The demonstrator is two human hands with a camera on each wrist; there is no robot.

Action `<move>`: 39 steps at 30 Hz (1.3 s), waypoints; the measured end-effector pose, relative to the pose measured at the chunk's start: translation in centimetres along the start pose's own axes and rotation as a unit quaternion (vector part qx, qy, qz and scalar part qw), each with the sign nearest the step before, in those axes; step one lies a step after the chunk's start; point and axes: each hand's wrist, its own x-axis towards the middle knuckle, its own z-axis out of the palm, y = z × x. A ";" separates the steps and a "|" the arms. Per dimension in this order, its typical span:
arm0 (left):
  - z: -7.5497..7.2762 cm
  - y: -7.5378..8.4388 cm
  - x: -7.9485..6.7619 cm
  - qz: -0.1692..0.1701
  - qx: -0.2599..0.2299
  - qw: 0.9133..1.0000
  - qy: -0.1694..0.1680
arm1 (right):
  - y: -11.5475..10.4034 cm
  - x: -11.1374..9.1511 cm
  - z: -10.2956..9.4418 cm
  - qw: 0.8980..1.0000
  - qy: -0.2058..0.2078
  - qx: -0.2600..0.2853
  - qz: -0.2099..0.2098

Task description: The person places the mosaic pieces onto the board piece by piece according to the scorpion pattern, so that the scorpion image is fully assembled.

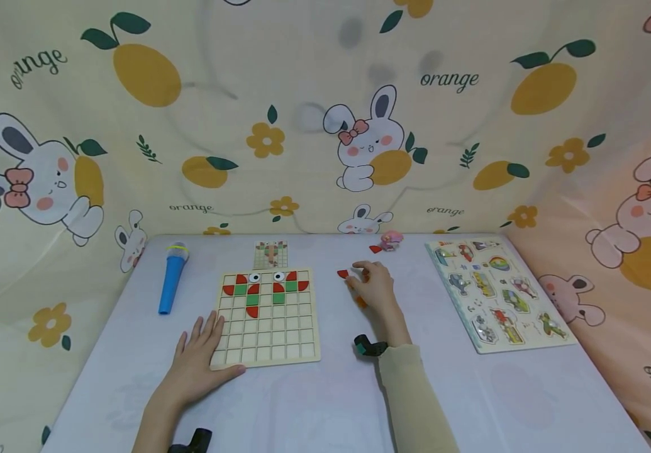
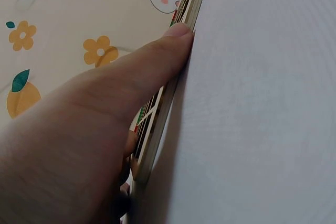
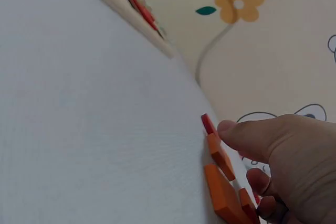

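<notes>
Head view shows a square, pale wooden grid board, partly filled with flat red and green pieces, lying between both hands; the left hand rests with spread fingers at its left edge, thumb along its near edge. To the board's right, the right hand bends over loose, flat orange pieces, and I cannot tell whether it pinches one.

grid board: flat, partly filled | red piece, orange pieces: right of board
</notes>
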 end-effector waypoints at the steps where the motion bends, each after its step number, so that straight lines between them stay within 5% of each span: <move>1: 0.0 0.0 0.0 0.000 0.000 1.000 0.000 | 0.0 0.0 0.1 1.000 -0.001 -0.005 0.001; 19: 0.4 -0.4 0.0 0.007 -0.005 1.000 0.003 | -0.8 0.3 1.9 0.996 -0.002 -0.091 -0.023; 39: 0.2 -0.2 0.1 0.008 -0.005 1.000 0.008 | -1.7 0.1 2.7 0.997 0.029 -0.072 0.011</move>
